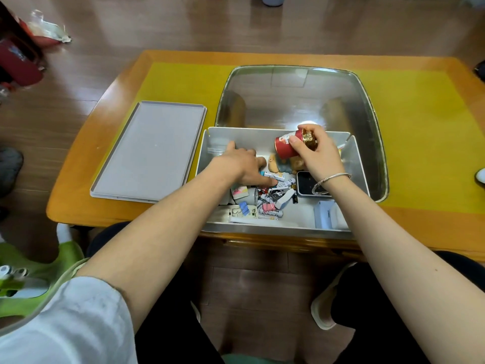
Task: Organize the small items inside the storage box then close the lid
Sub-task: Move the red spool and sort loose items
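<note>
My right hand (313,151) grips the red gold-capped cylindrical tin (288,147), tilted (cap toward me); my left hand (242,166) lies flat, seemingly empty, in the grey plastic storage box (275,228).

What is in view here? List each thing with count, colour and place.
storage box: one, white, table's near edge, open
lid: one, grey, flat on table, left of box
metal tray: one, silver, behind box
red can: one, gold top, held above box
figurine: one, tan, inside box
dark tin: one, inside box, right
binder clips: several, pink, blue, black, box floor
table: one, yellow-orange
left hand: reaching into box
right hand: grips can
</note>
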